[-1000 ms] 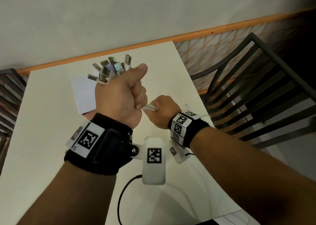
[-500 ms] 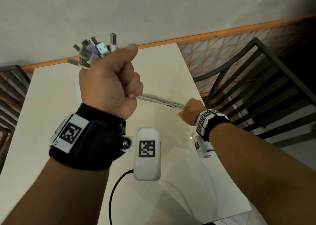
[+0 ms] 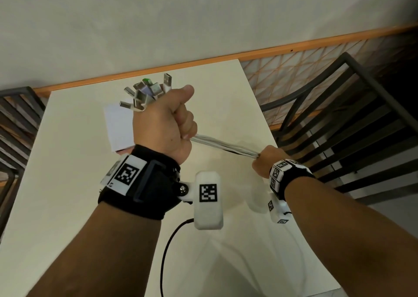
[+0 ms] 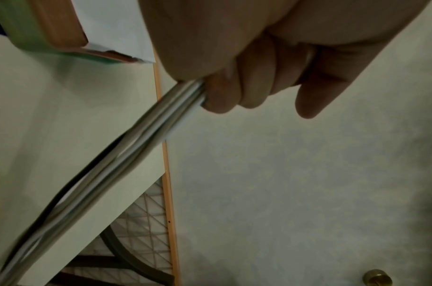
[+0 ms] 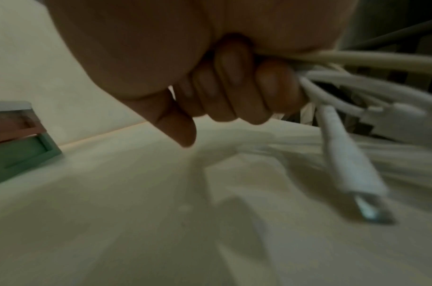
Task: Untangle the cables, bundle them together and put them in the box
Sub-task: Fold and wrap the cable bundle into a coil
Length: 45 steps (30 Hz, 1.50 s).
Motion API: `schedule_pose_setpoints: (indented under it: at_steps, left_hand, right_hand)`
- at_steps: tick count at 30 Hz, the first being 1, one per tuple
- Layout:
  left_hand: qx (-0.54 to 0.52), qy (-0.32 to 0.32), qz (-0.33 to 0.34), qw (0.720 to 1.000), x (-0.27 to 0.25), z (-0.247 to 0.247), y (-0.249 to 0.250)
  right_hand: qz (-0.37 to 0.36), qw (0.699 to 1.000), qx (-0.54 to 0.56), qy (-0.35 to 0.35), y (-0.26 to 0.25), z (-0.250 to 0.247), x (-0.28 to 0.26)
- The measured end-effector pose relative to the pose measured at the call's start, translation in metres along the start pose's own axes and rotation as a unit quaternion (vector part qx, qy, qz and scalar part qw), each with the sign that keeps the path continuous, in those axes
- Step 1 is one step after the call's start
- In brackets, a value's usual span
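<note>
A bundle of white cables (image 3: 222, 146) runs taut between my two hands above the table. My left hand (image 3: 165, 127) grips one end in a fist, and several USB plugs (image 3: 147, 92) fan out above it. My right hand (image 3: 263, 161) grips the bundle lower right; loose cable ends with a white plug (image 5: 352, 170) hang from that fist. The left wrist view shows the cables (image 4: 141, 147) leaving my curled fingers (image 4: 234, 96). The box (image 3: 118, 127) with a white flap lies on the table behind my left hand, mostly hidden; its green side (image 5: 16, 154) shows in the right wrist view.
The white table (image 3: 67, 206) stands against a pale wall with an orange strip (image 3: 294, 45). Dark slatted chairs stand at the right (image 3: 362, 125) and left (image 3: 13, 125). A black cord (image 3: 167, 249) from the wrist camera hangs near the front edge.
My right hand has slid along the bundle to the right, away from my left hand, baring a longer stretch of cable. My left hand rose, then came back down.
</note>
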<state>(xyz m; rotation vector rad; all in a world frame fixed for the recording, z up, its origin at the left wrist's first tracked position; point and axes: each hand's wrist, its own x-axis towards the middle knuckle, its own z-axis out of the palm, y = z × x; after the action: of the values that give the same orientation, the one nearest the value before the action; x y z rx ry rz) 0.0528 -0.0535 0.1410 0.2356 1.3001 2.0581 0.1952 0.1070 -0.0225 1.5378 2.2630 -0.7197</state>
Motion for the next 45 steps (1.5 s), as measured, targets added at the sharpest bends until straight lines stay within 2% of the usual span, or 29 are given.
schedule_pose_setpoints:
  at_steps: [3,5,7,9,10,11,12,13,18,22,24,30,33,35,39,42,45]
  left_hand:
    - [0.002,0.017,0.019,1.000,0.006,-0.002,0.008]
    - [0.000,0.031,0.029,0.999,0.012,-0.002,0.014]
    - [0.004,0.029,0.033,0.999,0.015,0.000,0.013]
    - [0.010,0.019,0.033,0.999,0.015,0.005,0.009]
    - [0.007,0.017,0.030,0.999,0.014,0.006,0.009]
    - [0.004,0.014,0.027,1.000,0.013,0.008,0.010]
    - [0.003,0.009,0.022,1.000,0.012,0.009,0.011]
    - [0.004,0.003,0.017,1.000,0.012,0.011,0.012]
    - [0.024,-0.043,-0.005,0.999,0.000,0.022,0.006]
    - [0.026,-0.075,0.023,0.997,-0.005,0.029,0.026]
    - [0.032,-0.078,0.037,0.996,-0.007,0.032,0.034]
    - [0.022,-0.049,0.011,0.999,-0.005,0.034,0.027]
    - [0.016,-0.039,0.009,0.999,-0.003,0.035,0.025]
    - [0.016,-0.040,0.005,0.999,-0.002,0.037,0.024]
    - [0.014,-0.032,0.000,0.999,0.001,0.037,0.021]
    - [0.012,-0.018,0.007,1.000,0.004,0.036,0.021]
    - [0.009,-0.006,0.015,1.000,0.010,0.033,0.022]
  right_hand:
    - [-0.066,0.993,-0.083,-0.042,-0.013,-0.001,-0.008]
    - [-0.157,0.982,-0.105,-0.011,-0.029,-0.001,-0.019]
    - [-0.292,0.954,-0.002,0.064,-0.058,-0.012,-0.048]
    - [-0.426,0.882,0.153,0.133,-0.093,-0.028,-0.079]
    - [-0.458,0.851,0.222,0.132,-0.108,-0.035,-0.089]
    - [-0.461,0.835,0.273,0.121,-0.120,-0.039,-0.095]
    - [-0.451,0.833,0.300,0.111,-0.127,-0.039,-0.096]
    - [-0.435,0.844,0.295,0.110,-0.130,-0.037,-0.093]
    - [-0.288,0.941,0.166,0.068,-0.099,-0.014,-0.053]
    - [-0.156,0.979,0.123,0.052,-0.051,-0.003,-0.021]
    - [-0.123,0.987,0.097,0.038,-0.034,0.000,-0.012]
    - [-0.057,0.996,-0.073,0.012,0.005,-0.001,0.001]
    - [-0.036,0.999,-0.037,-0.007,0.013,0.008,0.000]
    - [-0.028,1.000,-0.009,0.004,0.012,0.010,0.000]
    - [-0.016,1.000,-0.005,-0.004,0.012,0.006,0.000]
    - [-0.028,0.999,-0.030,-0.032,0.007,0.005,-0.003]
    - [-0.089,0.992,-0.083,-0.033,-0.008,-0.001,-0.007]
